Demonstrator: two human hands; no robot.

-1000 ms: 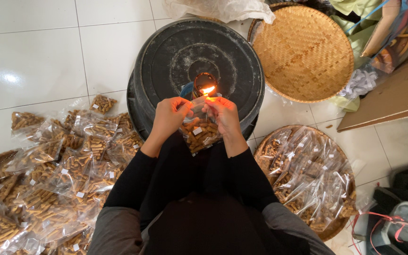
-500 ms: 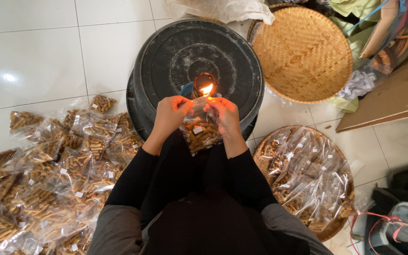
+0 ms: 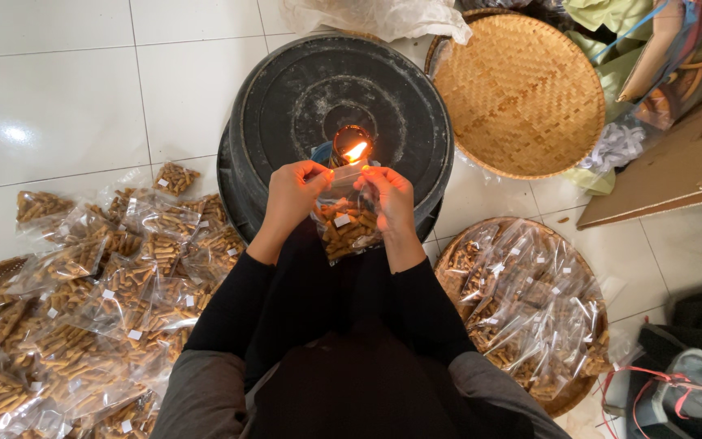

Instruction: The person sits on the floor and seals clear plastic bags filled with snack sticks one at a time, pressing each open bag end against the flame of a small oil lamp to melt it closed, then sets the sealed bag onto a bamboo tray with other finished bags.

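1. Left hand [image 3: 292, 193]: fingers pinched on the upper left edge of a small clear snack bag [image 3: 349, 224]. Black sleeve to the wrist.
2. Right hand [image 3: 392, 197]: fingers pinched on the bag's upper right edge, level with the left hand. The bag's top is stretched between the two.
3. Snack bag: hangs between and just below both hands, filled with short brown stick-shaped snacks, with a small white label inside.
4. Flame [image 3: 357, 151]: just beyond the fingertips, right at the bag's top edge. It burns from a small lamp [image 3: 349, 143] whose body is mostly hidden; whether bag and flame touch cannot be told.
5. Overturned black tub [image 3: 286, 97]: beyond the hands, round base up, carrying the lamp at its centre.
6. Pile of filled bags [image 3: 83, 309]: on the white tiled floor, left of and below the left hand.
7. Woven tray [image 3: 566, 398] of filled bags: below and right of the right hand.
8. Empty woven bamboo tray [image 3: 522, 89]: beyond the right hand, beside the tub.
9. Cardboard [image 3: 668, 175]: far right.
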